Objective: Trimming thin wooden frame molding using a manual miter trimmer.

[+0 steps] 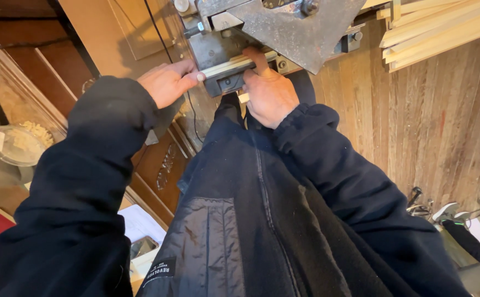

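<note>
Steel blade housing [289,30] overhead — tight clearance

Both hands, left hand [167,82] and right hand [270,93], on pale wooden strip [230,65] in metal machine [284,27].

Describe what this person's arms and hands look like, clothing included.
Both arms wear long, dark navy fleece-like sleeves ending at the wrists. The left hand and right hand are bare: no gloves, and no rings or watch visible. The jacket front matches the sleeves, with a zip and a smoother quilted panel.
</note>
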